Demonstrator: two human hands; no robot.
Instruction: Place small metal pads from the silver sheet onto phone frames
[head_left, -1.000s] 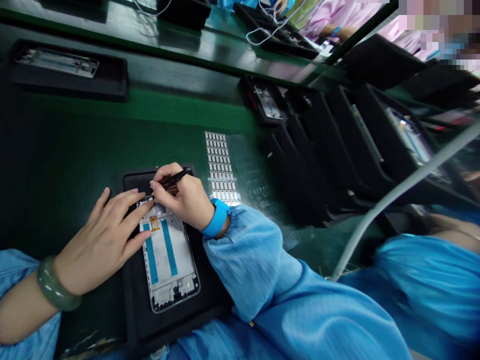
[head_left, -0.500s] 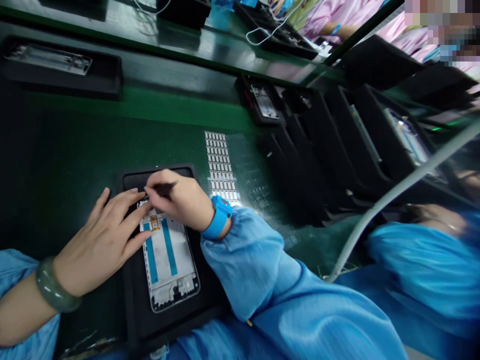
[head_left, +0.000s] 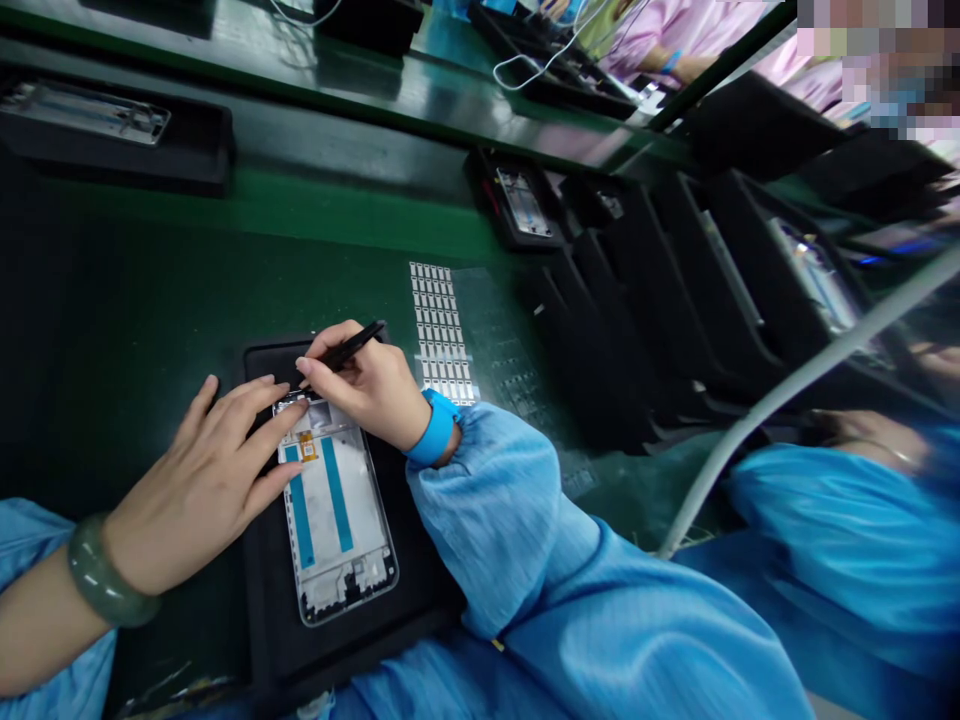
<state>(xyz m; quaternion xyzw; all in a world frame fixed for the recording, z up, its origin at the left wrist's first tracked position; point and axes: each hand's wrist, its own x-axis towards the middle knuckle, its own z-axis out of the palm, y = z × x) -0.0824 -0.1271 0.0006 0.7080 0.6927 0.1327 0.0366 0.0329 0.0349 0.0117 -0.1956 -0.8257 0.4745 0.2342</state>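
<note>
A phone frame with two blue strips and a small orange flex piece lies in a black foam tray. My left hand rests with spread fingers across the frame's upper left part, its fingertips at the top edge. In my right hand is a pair of black tweezers, held slanted like a pen. Their tip reaches down at the frame's top edge, close to my left fingertips; what it touches is too small to make out.
Right of the tray lies a sheet of small white stickers on clear film. Black foam trays stand stacked at the right, behind a grey tube. Another phone frame sits in a tray at the far left. A co-worker's sleeve is at the right.
My right hand has turned and opened its grip posture slightly, so the tweezers now show along more of their length. My left hand stays on the phone frame.
</note>
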